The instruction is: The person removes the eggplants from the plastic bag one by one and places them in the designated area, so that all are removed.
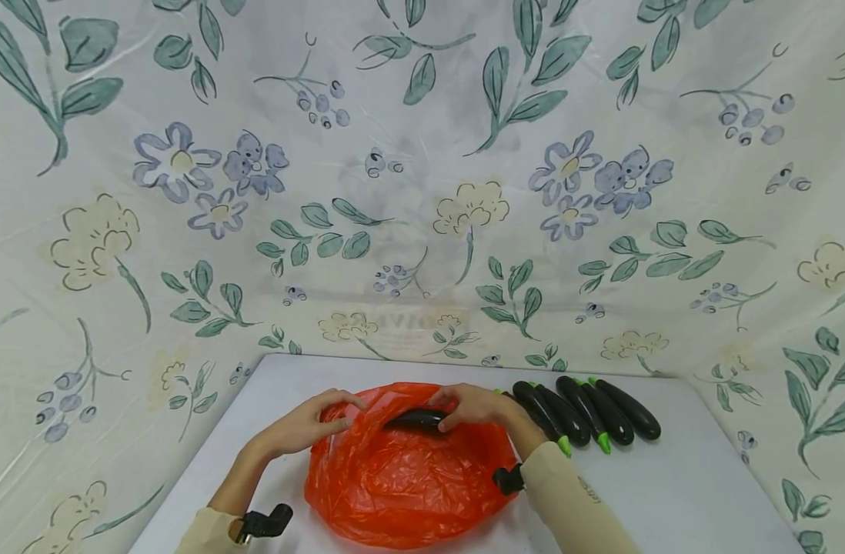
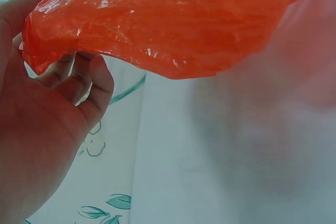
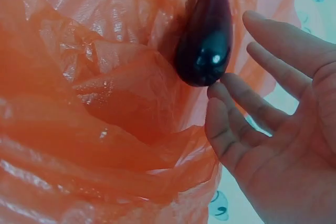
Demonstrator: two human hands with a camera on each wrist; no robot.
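A red plastic bag (image 1: 409, 492) stands on the white table, its mouth gaping upward. My left hand (image 1: 308, 419) pinches the bag's rim on the left side, the thin film caught between thumb and fingers. Inside the mouth lies a dark glossy eggplant (image 1: 417, 419), its rounded end toward my right hand (image 1: 472, 406). In the right wrist view that hand has its fingers spread, with fingertips right at the eggplant's rounded end (image 3: 202, 69). Bag film hides whatever lies deeper inside.
To the right of the bag, several eggplants (image 1: 630, 408) with green stems lie side by side on the white table (image 1: 699, 492). A floral-patterned sheet (image 1: 409, 261) rises behind the table and along both sides.
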